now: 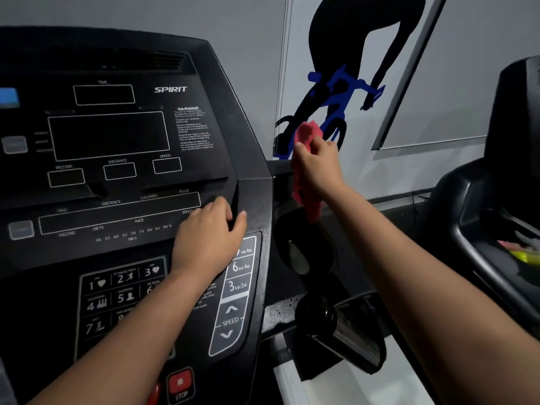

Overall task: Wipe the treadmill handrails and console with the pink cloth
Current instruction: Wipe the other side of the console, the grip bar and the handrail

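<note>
The black treadmill console [117, 135] fills the left half of the view, with dark displays and a keypad below. My left hand [209, 241] lies flat on its right edge, just above the speed buttons [233, 293], holding nothing. My right hand [318, 165] is raised past the console's right side, closed on the pink cloth [305, 194]. The cloth bunches above my fingers and hangs down over the cup holder [304, 252]. A black handrail end [318, 317] shows below the cup holder.
A second treadmill [502, 200] stands close on the right, with pink and yellow items in its tray. A grey wall with a cyclist mural [344, 83] is behind. A red stop button [179, 382] sits at the console's bottom.
</note>
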The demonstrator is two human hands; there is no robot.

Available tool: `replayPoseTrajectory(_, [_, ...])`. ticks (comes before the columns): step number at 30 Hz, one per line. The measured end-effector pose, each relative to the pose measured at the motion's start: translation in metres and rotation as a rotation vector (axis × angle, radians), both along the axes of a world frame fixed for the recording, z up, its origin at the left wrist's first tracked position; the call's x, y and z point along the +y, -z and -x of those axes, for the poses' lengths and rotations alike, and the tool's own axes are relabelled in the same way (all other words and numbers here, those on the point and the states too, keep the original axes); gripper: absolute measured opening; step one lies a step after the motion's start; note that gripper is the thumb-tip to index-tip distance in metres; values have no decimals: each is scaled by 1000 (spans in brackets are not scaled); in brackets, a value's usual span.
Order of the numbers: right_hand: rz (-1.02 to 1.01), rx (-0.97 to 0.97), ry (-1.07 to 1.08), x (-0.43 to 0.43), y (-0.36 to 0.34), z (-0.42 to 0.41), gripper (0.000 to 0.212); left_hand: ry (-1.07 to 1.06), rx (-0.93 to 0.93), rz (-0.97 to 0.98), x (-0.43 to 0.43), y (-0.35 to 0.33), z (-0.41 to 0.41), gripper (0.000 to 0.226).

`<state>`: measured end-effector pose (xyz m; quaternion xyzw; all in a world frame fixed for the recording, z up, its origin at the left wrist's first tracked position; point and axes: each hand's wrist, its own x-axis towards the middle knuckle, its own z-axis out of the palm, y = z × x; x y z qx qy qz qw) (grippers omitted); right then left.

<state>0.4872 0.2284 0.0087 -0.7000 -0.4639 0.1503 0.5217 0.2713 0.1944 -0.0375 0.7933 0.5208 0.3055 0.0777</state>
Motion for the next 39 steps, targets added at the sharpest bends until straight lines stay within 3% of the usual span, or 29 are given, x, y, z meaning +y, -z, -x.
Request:
replayPoseTrajectory(7, [236, -536, -31, 39, 37, 14, 38, -30, 16, 20, 0, -2, -2, 33])
replayPoseTrajectory(13, [143, -754, -142, 24, 55, -8, 39, -95, 5, 69, -5, -6, -2, 30])
replayPoseTrajectory(18, [65, -644, -17, 28, 63, -30, 39, -124, 16, 88, -7, -9, -3, 29])
replayPoseTrajectory(20, [66, -683, 21, 39, 59, -20, 40, -131, 26, 95, -8, -9, -4, 28])
replayPoseTrajectory(25, [36, -807, -203, 42, 58, 4, 58, -155, -10, 89, -12, -12, -4, 21])
replayPoseTrajectory(29, [-17, -886, -364, 32, 68, -26, 46, -200, -47, 71, -15, -11, -4, 19])
replayPoseTrajectory(35, [-39, -594, -155, 33, 70, -50, 43, -225, -61, 89, -14, -10, -4, 18])
replayPoseTrajectory(39, [134, -836, -51, 52, 56, -27, 51, -237, -58, 105, -12, -11, -5, 19])
